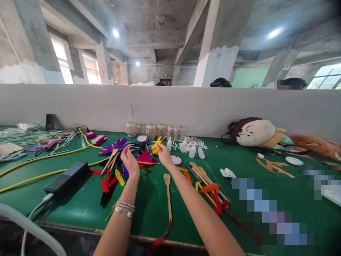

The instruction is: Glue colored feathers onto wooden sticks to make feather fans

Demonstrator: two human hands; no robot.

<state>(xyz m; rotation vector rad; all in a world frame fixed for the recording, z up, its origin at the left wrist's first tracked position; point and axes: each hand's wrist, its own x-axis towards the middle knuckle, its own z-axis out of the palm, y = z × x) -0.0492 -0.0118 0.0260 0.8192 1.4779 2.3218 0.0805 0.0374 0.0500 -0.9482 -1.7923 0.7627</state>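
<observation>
Jars: a row of six glass jars (150,131) stands against the partition; their contents look pale, but cannot be made out.
Bottles: small white squeeze bottles (183,145) stand just right of the jars, among white paper scraps (189,143).
Dishes: one red-rimmed round dish (142,138) lies just in front of the jars, and another (176,160) lies further forward.
Right hand: the right hand (163,154) is in front of the jars, its fingers drawn close and pinching a yellow feather cluster (157,145).
Left hand: the left hand (129,163) is raised in front of the jars, fingers partly spread and curved, right beside a purple-and-blue feather fan (115,146); whether they grip anything cannot be told.
Surface: a green table (80,209) runs forward from the jars, carrying a black power bank (66,177) and yellow cable (45,174) to their left, and a plush doll (255,133) to their right.
Room: a white partition (186,106) stands behind the jars, with concrete pillars (215,60) beyond.
Edges: the forearms cross the table's near edge (119,234), far from the jars, with a wooden stick (167,195) lying between them.
</observation>
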